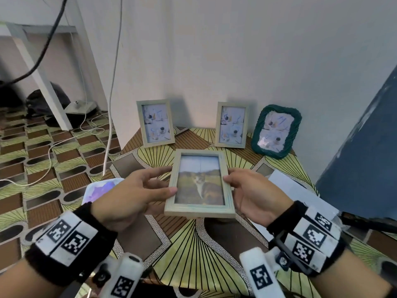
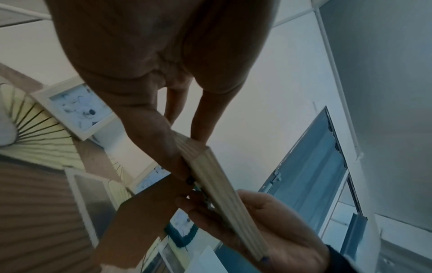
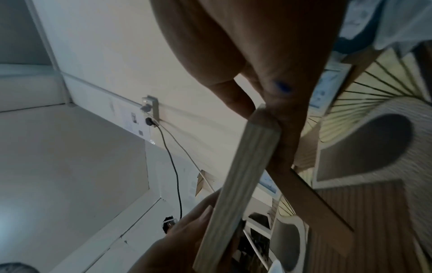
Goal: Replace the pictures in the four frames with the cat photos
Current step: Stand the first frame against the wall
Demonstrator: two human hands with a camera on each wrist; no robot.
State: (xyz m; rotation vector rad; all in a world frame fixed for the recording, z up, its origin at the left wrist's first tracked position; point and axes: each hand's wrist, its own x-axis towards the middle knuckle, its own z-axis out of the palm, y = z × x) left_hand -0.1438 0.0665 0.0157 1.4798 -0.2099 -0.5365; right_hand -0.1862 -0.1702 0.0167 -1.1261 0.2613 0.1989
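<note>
I hold a pale wooden frame (image 1: 199, 183) with a cat photo in it, lifted above the table and tilted towards me. My left hand (image 1: 137, 190) grips its left edge, thumb on the front and fingers behind. My right hand (image 1: 247, 190) grips its right edge the same way. The wrist views show the frame's edge (image 2: 219, 192) (image 3: 236, 194) between both hands, with its brown back stand (image 3: 311, 199) swung out. At the back stand two pale wooden frames (image 1: 155, 123) (image 1: 232, 124) and a green woven frame (image 1: 276, 131), all with bluish pictures.
The table (image 1: 193, 250) has a patterned yellow and brown cloth. A purple-tinted sheet (image 1: 101, 189) lies at its left edge and white paper (image 1: 287, 181) at the right. A wall rises behind the frames, a blue panel (image 1: 365, 158) stands right, and cables (image 1: 110, 93) hang left.
</note>
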